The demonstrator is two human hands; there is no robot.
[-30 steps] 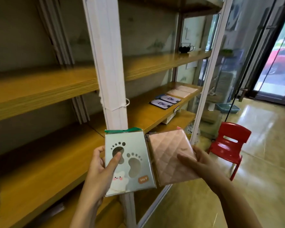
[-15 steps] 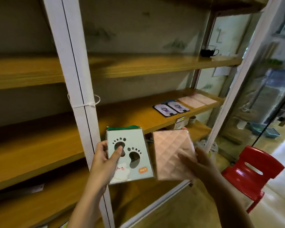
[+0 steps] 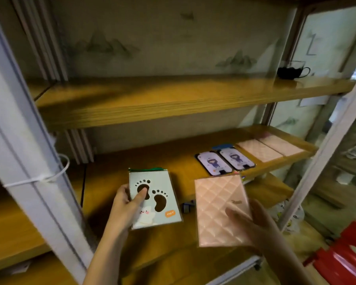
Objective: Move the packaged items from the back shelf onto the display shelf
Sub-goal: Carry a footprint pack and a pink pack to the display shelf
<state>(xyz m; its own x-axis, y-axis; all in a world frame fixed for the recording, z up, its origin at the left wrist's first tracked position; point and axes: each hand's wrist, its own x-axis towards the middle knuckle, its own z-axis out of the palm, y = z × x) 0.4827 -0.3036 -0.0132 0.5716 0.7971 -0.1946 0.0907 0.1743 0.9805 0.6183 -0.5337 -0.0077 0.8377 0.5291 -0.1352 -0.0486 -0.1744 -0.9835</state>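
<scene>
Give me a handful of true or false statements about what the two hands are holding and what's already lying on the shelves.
1. The left hand holds the footprint package. True.
2. The right hand is empty. False: it holds a pink quilted package.
3. Two purple character cards lie side by side on the middle shelf. True.
4. The dark cup stands on the middle shelf. False: it stands on the upper shelf.
5. Pink quilted packages already lie at the middle shelf's right end. True.
</scene>
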